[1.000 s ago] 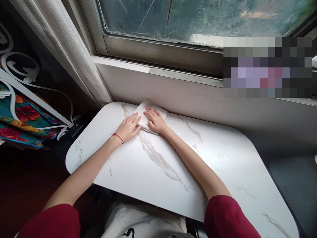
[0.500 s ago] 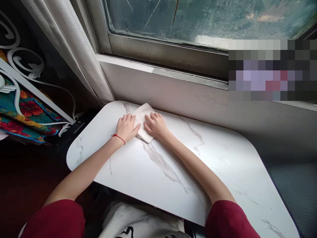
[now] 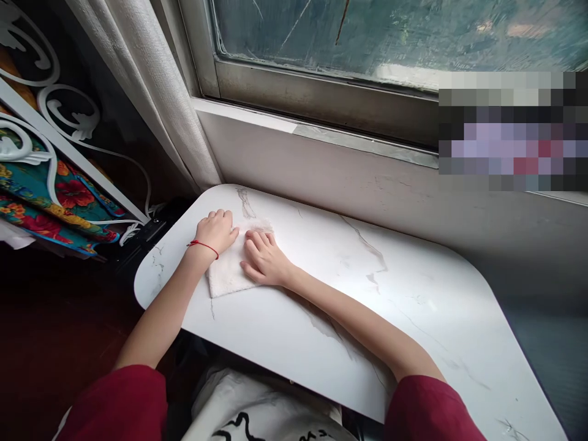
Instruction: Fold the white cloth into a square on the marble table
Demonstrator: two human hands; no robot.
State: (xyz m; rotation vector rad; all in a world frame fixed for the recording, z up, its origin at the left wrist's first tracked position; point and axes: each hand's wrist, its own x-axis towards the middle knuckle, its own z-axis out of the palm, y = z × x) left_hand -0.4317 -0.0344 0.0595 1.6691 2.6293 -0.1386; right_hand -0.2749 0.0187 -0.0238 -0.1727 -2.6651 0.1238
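A white folded cloth [image 3: 228, 278] lies on the white marble-patterned tabletop [image 3: 312, 251], left of its middle. My right hand [image 3: 265, 257] presses down on the cloth's right part, fingers bent over it and thumb apart. At the cloth's upper left edge is my left hand [image 3: 215, 233], fingers curled down and thumb pointing right. A red string bracelet [image 3: 203, 246] circles my left wrist. The palms and the cloth beneath them are hidden.
Behind the table runs a low wall with a window frame [image 3: 321, 101]. A pale curtain [image 3: 160, 92] hangs at the back left. White scrolled metalwork [image 3: 73, 113] and flowered fabric [image 3: 73, 193] stand left of the table. The table's front edge [image 3: 275, 373] is close to my lap.
Both hands have moved toward the front left of the table, and the cloth has shifted with them. The cloth's front left corner now shows between my forearms. The view has tilted slightly.
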